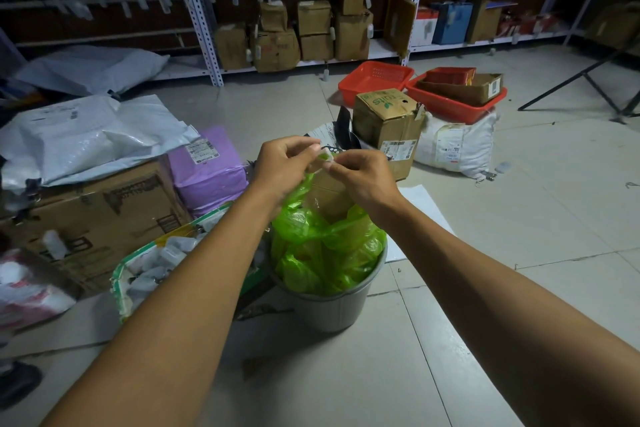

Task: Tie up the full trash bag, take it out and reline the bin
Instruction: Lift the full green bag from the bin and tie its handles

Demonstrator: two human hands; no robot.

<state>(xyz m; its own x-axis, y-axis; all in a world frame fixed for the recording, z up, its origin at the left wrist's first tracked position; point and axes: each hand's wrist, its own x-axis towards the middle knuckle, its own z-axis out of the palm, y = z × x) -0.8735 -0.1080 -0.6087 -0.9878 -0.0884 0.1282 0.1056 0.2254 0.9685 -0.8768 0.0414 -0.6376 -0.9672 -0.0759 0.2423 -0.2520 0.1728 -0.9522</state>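
A grey round bin [329, 308] stands on the tiled floor in the middle of the view. A full, translucent green trash bag [322, 246] bulges out of it, with brown cardboard showing through the plastic. The bag's top edges are drawn up above the bin. My left hand [284, 159] and my right hand [360, 173] meet there, fingers curled, each pinching the gathered plastic at the bag's mouth. The pinched part between my fingertips is small and partly hidden.
Left of the bin lie a green-edged box of white items [152, 260], a large cardboard box [93, 218], a purple parcel [207, 170] and grey mailers. Behind stand a carton [388, 125], a white sack [457, 146], red baskets [375, 80] and shelving with boxes.
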